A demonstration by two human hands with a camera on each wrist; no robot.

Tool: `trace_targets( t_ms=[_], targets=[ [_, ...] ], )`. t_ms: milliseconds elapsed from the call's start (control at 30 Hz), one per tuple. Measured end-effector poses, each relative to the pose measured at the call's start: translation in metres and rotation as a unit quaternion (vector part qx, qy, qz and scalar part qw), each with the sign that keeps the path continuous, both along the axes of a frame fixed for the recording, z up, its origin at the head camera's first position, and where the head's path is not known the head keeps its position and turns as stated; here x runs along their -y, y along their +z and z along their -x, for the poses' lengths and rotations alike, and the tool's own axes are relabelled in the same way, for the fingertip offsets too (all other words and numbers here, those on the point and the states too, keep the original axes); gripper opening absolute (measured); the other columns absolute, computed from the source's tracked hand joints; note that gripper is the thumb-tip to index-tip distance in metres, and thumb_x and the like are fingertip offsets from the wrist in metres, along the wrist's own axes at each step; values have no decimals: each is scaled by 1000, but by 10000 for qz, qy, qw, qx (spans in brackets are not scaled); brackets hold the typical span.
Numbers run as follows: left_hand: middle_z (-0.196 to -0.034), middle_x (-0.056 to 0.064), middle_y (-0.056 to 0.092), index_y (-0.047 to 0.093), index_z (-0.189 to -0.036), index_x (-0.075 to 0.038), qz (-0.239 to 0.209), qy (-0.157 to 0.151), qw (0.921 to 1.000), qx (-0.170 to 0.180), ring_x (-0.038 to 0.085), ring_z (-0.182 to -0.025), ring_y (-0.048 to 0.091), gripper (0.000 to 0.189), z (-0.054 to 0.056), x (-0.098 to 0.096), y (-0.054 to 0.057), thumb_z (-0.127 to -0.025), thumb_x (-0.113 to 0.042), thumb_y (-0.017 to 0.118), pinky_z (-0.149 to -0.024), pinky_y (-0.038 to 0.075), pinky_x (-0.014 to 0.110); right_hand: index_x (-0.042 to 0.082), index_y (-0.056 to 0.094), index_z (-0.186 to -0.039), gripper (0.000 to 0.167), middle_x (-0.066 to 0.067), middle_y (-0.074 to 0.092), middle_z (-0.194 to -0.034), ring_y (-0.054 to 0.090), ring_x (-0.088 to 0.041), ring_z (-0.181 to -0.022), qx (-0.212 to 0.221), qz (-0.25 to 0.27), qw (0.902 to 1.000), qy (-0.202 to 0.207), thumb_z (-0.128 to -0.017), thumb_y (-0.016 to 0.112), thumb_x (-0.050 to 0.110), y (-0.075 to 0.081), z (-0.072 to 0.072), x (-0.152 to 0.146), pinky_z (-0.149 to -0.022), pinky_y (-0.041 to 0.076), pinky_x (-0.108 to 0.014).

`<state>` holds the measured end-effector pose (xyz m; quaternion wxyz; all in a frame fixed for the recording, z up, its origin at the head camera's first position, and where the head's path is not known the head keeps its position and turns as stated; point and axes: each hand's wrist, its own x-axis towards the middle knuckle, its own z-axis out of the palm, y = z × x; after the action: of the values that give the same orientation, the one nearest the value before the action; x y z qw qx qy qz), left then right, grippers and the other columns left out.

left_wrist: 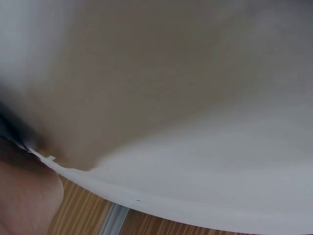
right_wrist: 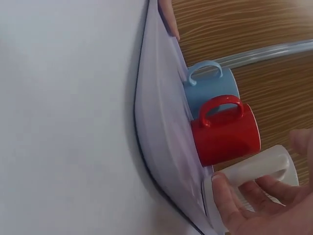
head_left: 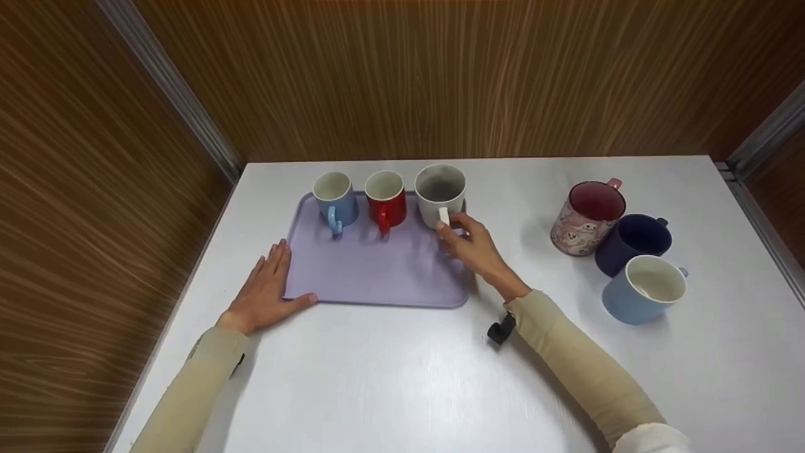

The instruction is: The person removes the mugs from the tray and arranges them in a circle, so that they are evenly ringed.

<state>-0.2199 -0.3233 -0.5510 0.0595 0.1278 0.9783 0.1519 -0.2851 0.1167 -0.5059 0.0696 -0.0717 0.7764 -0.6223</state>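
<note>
Right hand [head_left: 471, 246] pinches the handle [head_left: 444, 216] of the white mug [head_left: 431, 207] just beyond it, left hand [head_left: 265, 297] spread flat.

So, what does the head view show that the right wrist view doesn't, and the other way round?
Only the head view: the pink patterned mug, the dark blue mug and a light blue mug off the tray.

Only the right wrist view: the red mug side-on, with the gap through its handle.

Both: the lilac tray bearing that red mug and another light blue mug, the right hand holding the white mug by its handle, and fingers of the left hand.
</note>
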Motion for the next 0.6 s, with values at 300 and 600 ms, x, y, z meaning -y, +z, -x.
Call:
trace_targets(
  t_ms=[300, 600],
  targets=[
    [-179, 21, -1, 3, -169, 5, -15, -39, 9999, -117, 38, -167, -2, 127, -1, -1, 2, -93, -78, 62, -135, 4, 57, -10, 63, -119, 47, -17, 73, -98, 73, -28, -83, 294, 1081, 9933, -270, -116, 46, 33, -9, 5, 20, -76, 63, -39],
    [-179, 22, 1, 5, -168, 6, 14, -5, 9999, -116, 38, -167, -1, 125, -1, -2, 1, -93, -75, 63, -135, 5, 56, 4, 54, -85, 44, -1, 47, -73, 47, -17, -64, 400, 1645, 9848, -376, -118, 37, 28, -10, 3, 30, -57, 42, -28]
  ],
)
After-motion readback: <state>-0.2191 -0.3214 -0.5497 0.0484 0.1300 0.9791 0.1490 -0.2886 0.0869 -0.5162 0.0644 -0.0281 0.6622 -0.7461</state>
